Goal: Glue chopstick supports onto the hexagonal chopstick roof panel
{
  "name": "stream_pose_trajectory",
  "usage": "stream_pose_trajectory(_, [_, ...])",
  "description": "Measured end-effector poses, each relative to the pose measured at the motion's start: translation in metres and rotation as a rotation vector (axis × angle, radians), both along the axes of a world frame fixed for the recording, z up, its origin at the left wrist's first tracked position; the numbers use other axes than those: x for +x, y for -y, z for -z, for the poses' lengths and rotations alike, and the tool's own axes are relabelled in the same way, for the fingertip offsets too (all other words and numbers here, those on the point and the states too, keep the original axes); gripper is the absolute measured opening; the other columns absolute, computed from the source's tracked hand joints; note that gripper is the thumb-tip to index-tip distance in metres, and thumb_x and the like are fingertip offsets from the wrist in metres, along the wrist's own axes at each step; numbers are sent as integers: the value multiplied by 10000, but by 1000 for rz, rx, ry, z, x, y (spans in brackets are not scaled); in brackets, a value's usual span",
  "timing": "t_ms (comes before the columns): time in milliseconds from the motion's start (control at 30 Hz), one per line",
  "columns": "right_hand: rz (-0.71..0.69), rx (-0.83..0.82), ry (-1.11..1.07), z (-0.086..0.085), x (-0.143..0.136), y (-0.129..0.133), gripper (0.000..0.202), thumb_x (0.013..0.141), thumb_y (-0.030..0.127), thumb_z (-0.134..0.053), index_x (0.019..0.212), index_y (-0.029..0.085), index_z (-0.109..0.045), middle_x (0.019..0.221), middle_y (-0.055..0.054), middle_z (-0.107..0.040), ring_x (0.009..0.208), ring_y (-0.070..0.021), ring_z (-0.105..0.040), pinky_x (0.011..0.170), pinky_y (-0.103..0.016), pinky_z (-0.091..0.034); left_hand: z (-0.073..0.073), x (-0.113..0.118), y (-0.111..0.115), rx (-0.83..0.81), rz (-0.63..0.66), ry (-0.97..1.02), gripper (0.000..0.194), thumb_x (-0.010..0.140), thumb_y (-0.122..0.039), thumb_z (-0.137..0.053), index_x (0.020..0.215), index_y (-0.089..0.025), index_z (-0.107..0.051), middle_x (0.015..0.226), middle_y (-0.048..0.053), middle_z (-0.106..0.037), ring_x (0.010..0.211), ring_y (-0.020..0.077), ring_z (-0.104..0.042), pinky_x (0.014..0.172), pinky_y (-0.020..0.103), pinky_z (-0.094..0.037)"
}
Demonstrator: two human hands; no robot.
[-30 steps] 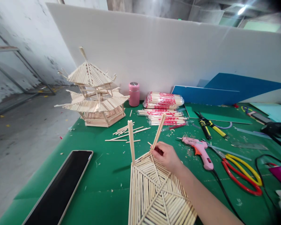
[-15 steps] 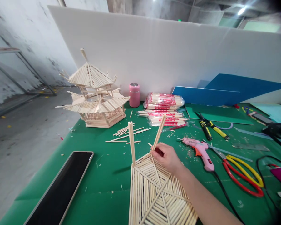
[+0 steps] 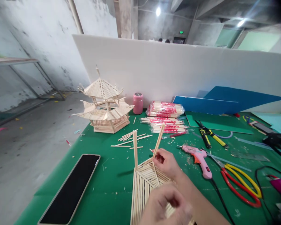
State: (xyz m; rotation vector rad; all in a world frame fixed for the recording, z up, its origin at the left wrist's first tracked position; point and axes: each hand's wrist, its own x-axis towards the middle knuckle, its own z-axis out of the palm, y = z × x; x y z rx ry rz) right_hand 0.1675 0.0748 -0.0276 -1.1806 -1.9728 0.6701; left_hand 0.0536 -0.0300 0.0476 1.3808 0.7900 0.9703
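Observation:
My right hand (image 3: pixel 166 162) pinches the lower end of a slanted post of wooden sticks (image 3: pixel 159 140) at the back corner of a flat stick panel (image 3: pixel 139 197). The panel is made of pale round sticks laid in angled sections. At its back left corner stands another stick post (image 3: pixel 135 150), upright and untouched. Low in the view, my left hand (image 3: pixel 165 204) is raised over the near part of the panel and hides much of it. Its fingers are curled towards the thumb and slightly blurred; whether anything is between them cannot be made out.
A stick pagoda model (image 3: pixel 103 115) stands behind left, beside a pink flask (image 3: pixel 138 103). Wrapped chopsticks (image 3: pixel 165 109) and loose sticks (image 3: pixel 128 137) lie behind. Rightward are a pink glue gun (image 3: pixel 199 157), yellow-black pliers (image 3: pixel 206 132) and red-yellow-handled pliers (image 3: pixel 243 181). A phone (image 3: pixel 71 187) lies left.
My left hand has come into view from below, over the panel. My right hand keeps its hold on the slanted post. The camera view has tilted upward a little.

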Motion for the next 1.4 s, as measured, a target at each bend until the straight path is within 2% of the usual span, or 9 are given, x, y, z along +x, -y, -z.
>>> stream_pose_trajectory(100, [4, -5, -2, -1, 0, 1, 181, 726, 177, -522, 894, 179, -590, 631, 22, -476, 529, -99, -446, 485, -198, -372, 2, -9, -20, 144, -335, -197, 83, 802, -213, -475, 759, -186, -541, 730, 37, -557, 720, 175, -529, 664, 321, -440])
stream_pose_trajectory(167, [7, -2, -4, -3, -1, 1, 120, 736, 168, -505, 811, 181, -598, 615, 21, -473, 553, -109, -453, 505, -204, -369, 8, -11, -33, 273, -436, -286, 164, 803, -177, -454, 954, -189, -517, 923, 77, -564, 880, 197, -523, 772, 358, -424])
stream_pose_trajectory(233, [11, 4, -8, -4, -2, 1, 98, 745, 165, -493, 706, 177, -582, 591, 23, -464, 550, -112, -446, 506, -208, -360, 15, -9, -45, 360, -520, -367, 311, 800, -164, -444, 1110, -192, -448, 1137, 115, -494, 1085, 223, -435, 887, 404, -366])
stream_pose_trajectory(333, [0, 10, -17, -5, -3, 1, 138, 737, 145, -497, 608, 174, -534, 574, 26, -466, 535, -107, -440, 500, -206, -355, 24, -1, -64, 321, -532, -414, 411, 799, -171, -436, 1204, -164, -370, 1268, 146, -400, 1193, 234, -341, 955, 438, -302])
stream_pose_trajectory(400, [-20, 14, -27, -5, -2, 0, 132, 729, 121, -494, 614, 174, -533, 597, 18, -500, 563, -111, -470, 530, -208, -374, 29, 4, -76, 236, -530, -382, 411, 789, -177, -448, 1194, -146, -382, 1267, 157, -404, 1186, 243, -354, 957, 445, -299])
stream_pose_trajectory(600, [-52, 23, -64, -8, -2, -2, 127, 730, 101, -475, 750, 170, -580, 735, -36, -598, 668, -142, -541, 600, -236, -427, 40, 12, -99, 147, -514, -271, 228, 773, -148, -460, 994, -160, -514, 981, 97, -584, 925, 212, -550, 825, 390, -419])
stream_pose_trajectory(767, [-63, 12, -88, -8, -4, -3, 162, 741, 103, -468, 822, 174, -589, 792, -52, -613, 711, -156, -555, 634, -249, -441, 44, 14, -101, 181, -519, -245, 100, 785, -147, -442, 803, -177, -536, 748, 28, -560, 734, 174, -556, 691, 316, -452])
stream_pose_trajectory(1067, [-75, -11, -97, -8, -3, -3, 172, 760, 113, -447, 822, 189, -588, 794, -50, -610, 712, -154, -552, 639, -243, -440, 57, 14, -100, 251, -518, -237, 143, 812, -143, -409, 752, -190, -530, 756, 31, -533, 753, 173, -528, 718, 314, -430])
stream_pose_trajectory(1400, [-63, -22, -86, -6, -2, -3, 158, 775, 137, -438, 787, 176, -591, 775, -60, -604, 704, -160, -550, 628, -249, -434, 58, 13, -100, 267, -495, -288, 158, 820, -126, -388, 748, -189, -514, 763, 35, -521, 766, 174, -524, 718, 308, -427])
